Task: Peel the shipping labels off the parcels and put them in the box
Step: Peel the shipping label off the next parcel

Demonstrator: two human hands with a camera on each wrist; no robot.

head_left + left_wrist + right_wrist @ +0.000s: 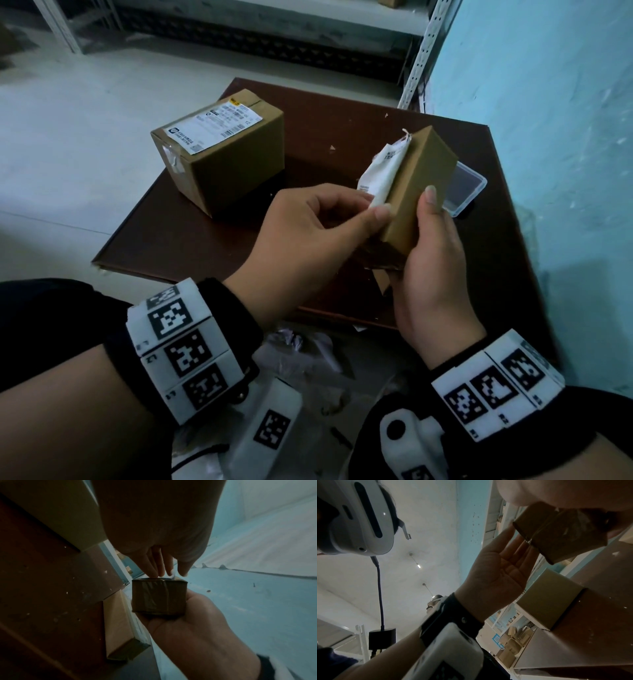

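- A small parcel is being held up above the brown board, tilted on end, with a white shipping label being lifted off its left face; the label's far end is looking torn and ragged where it is still clinging near the parcel's top corner.
- The label's near edge is being pinched between thumb and fingers of the left hand, with the fingers curled in around the paper.
- The parcel is being gripped from the right and below by the right hand, thumb laid along the near face and fingers wrapped behind; in the left wrist view it is being cradled in that palm.
- A clear plastic box is lying open on the board just behind the held parcel, near the blue wall; whether anything is lying in it cannot be told.
- A larger parcel is sitting on the board to the left, well apart from the hands, its printed label still being carried flat on top.
- Tearing is being risked: the paper is already fraying, so a fast or sideways pull would probably be leaving scraps stuck to the cardboard.
- The parcel could also be twisted out of the right hand if the adhesive is resisting, and the loose label may be folding onto itself or sticking to the fingers.
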